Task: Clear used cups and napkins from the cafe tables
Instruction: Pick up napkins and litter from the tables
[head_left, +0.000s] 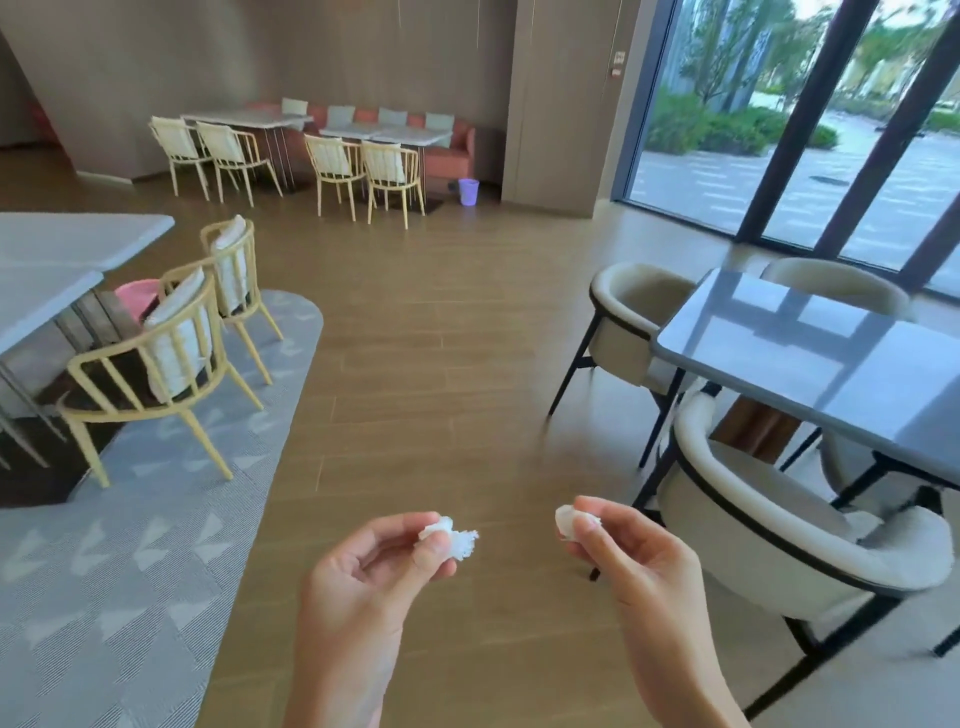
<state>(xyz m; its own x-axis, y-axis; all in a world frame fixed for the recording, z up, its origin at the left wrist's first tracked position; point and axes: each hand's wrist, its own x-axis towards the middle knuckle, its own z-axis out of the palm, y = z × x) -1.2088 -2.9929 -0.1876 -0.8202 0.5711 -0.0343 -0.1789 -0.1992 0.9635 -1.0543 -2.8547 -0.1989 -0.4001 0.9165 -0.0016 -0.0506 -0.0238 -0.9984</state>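
Two hands (374, 561) (631, 551) pinch napkin wads (454, 538) (569, 522) (crumpled).

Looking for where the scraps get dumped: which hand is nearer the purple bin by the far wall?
Left, marginally. The purple bin stands far ahead across the floor; the left hand sits almost straight below it, the right hand further off to the right.

You are standing in a cafe seating hall. Marble-topped tables (244, 118) are lining a coral banquette (457, 143) with slatted yellow chairs (389, 171) drawn up to them. A grey table (810, 358) is sitting by floor-to-ceiling windows (810, 104), ringed by cream tub chairs (779, 530). A lilac waste bin (468, 193) is standing on the wood-plank floor (441, 322).
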